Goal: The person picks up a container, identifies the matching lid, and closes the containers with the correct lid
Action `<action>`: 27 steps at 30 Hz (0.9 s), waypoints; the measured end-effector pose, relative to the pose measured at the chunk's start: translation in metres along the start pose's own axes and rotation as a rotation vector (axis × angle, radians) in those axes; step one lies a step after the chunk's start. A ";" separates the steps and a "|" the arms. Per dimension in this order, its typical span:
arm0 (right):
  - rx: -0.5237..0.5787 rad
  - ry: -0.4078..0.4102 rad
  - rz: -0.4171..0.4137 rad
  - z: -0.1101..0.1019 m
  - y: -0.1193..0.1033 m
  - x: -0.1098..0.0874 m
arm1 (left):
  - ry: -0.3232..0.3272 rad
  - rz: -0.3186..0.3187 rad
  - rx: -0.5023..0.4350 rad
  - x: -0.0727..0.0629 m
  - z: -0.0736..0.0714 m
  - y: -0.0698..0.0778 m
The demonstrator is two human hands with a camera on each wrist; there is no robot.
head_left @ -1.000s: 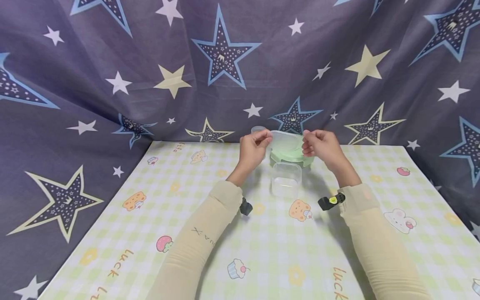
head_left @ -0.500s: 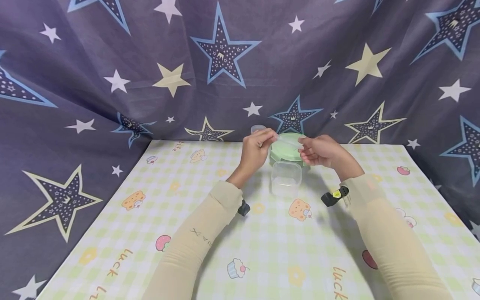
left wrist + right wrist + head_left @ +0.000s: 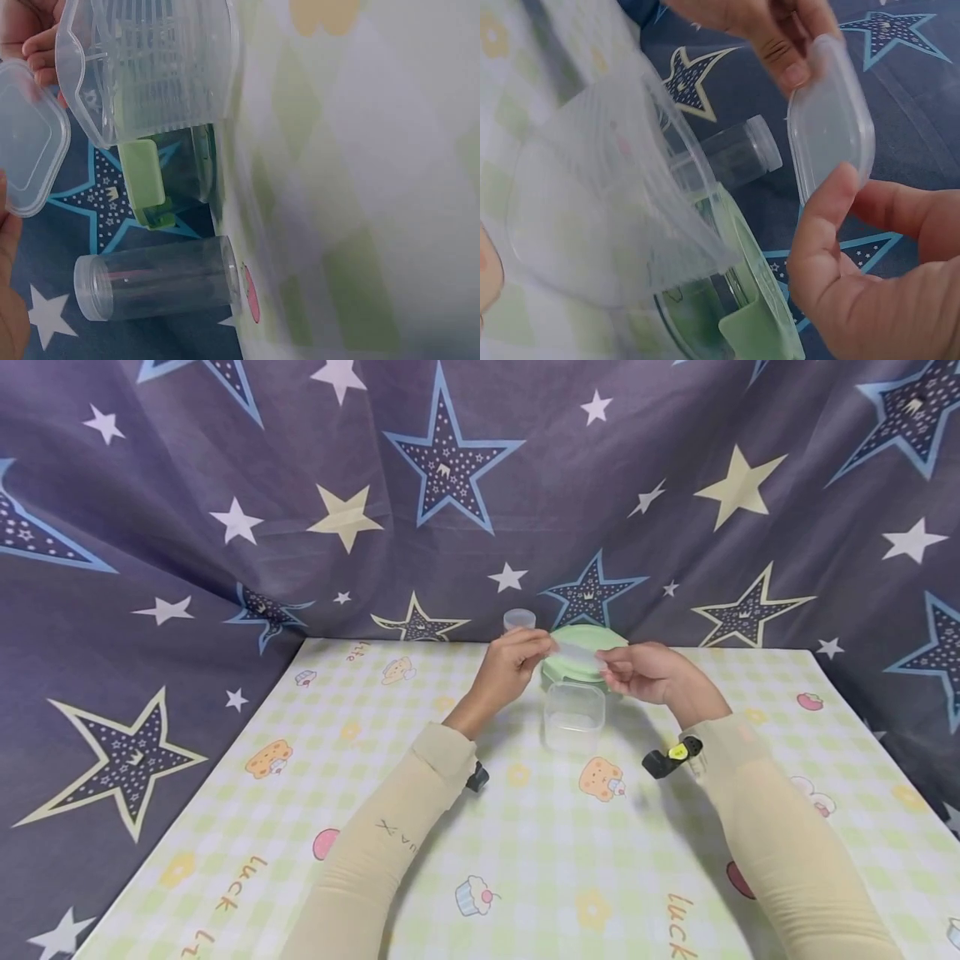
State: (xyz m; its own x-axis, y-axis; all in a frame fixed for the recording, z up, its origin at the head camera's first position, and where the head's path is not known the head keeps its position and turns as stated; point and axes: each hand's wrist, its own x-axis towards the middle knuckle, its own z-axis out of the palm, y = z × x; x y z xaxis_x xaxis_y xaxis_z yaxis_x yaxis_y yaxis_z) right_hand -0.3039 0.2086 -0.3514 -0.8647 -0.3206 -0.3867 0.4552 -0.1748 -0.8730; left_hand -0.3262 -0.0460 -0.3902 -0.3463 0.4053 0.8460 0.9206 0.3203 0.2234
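My left hand pinches one side of a translucent plastic lid, and my right hand pinches the opposite side. In the right wrist view the lid appears as a rounded square with a raised rim, gripped between thumb and fingers of each hand. Just below and nearer stands an open clear plastic container, its ribbed wall large in the left wrist view. The lid is held up above this container, apart from it. Behind, a glass box with a green clip lid is partly covered by the hands.
A clear cylindrical jar stands at the back, left of the green-lidded box, partly behind my left hand in the head view. A star-print curtain hangs behind the table's far edge. A checked cloth covers the table.
The lid has tipped from standing broadside to lying nearly edge-on in the head view, and sits a little lower. My right hand has turned and dropped slightly with it. The open container stays put.
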 end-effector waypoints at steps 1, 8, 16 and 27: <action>0.036 -0.010 0.011 -0.001 0.000 0.000 | -0.002 0.000 0.001 -0.001 0.000 -0.001; 0.068 -0.019 -0.018 0.000 0.002 -0.001 | -0.023 -0.016 0.046 -0.004 -0.001 -0.002; 0.052 0.020 -0.110 0.001 0.002 -0.003 | -0.057 -0.177 0.011 -0.006 -0.008 -0.004; 0.000 0.020 -0.166 0.003 0.003 -0.005 | -0.017 -1.020 -0.576 0.005 -0.009 0.006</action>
State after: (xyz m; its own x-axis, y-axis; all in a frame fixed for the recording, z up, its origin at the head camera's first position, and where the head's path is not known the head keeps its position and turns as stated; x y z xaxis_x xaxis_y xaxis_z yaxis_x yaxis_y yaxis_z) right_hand -0.2974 0.2071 -0.3508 -0.9321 -0.2683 -0.2433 0.3059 -0.2239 -0.9254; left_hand -0.3206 -0.0497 -0.3799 -0.9700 0.1974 0.1421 0.1587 0.0707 0.9848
